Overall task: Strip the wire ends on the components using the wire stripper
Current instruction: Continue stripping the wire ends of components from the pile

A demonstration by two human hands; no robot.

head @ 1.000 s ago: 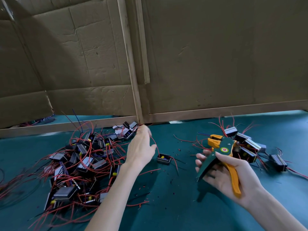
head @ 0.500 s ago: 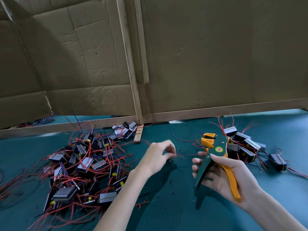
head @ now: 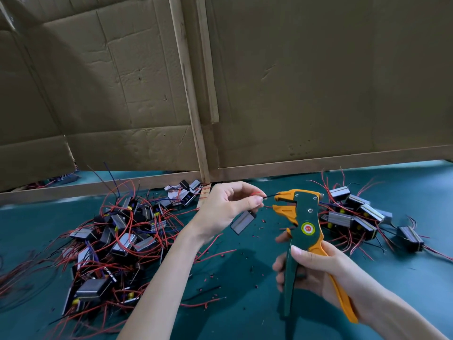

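The green-and-orange wire stripper (head: 305,224) stands upright, open mouth at a dangling component's (head: 242,220) black wire (head: 269,196).

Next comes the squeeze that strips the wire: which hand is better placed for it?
Right. The right hand holds the stripper by its handles. The left hand pinches the wire, its end at the jaws, with the component hanging below.

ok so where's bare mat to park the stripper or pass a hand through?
Freest: the near-right mat between the right pile and the right hand holding the wire stripper. Also the near strip between both forearms, with only insulation scraps and loose wires. Crowded: the left pile, sprawling to the forearm of the left hand, which pinches a wire.
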